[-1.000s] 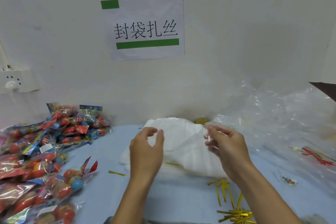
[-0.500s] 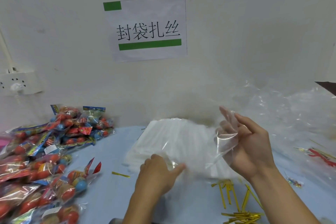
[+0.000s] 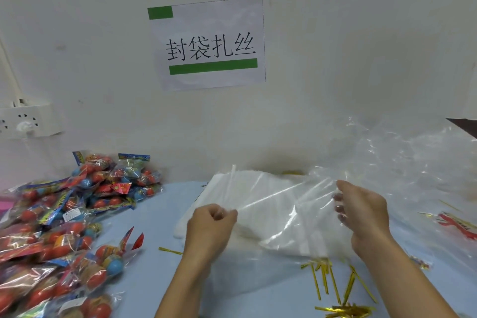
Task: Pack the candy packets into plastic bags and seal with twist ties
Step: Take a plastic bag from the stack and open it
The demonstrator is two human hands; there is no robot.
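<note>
Both hands stretch one clear plastic bag (image 3: 284,204) mid-frame, over the bag stack (image 3: 258,230).
Left hand (image 3: 209,227) pinches its edge, fingers curled; right hand (image 3: 361,212) grips the other end. Film looks light, limp, slippery: best held at the mouth edges. Candy packets (image 3: 64,227) lower left, twist ties (image 3: 335,284) lower right, pale-blue surface (image 3: 154,214), white wall with sign (image 3: 206,42).

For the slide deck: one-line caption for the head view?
Both hands, left and right, pull a clear plastic bag off the stack.
</note>
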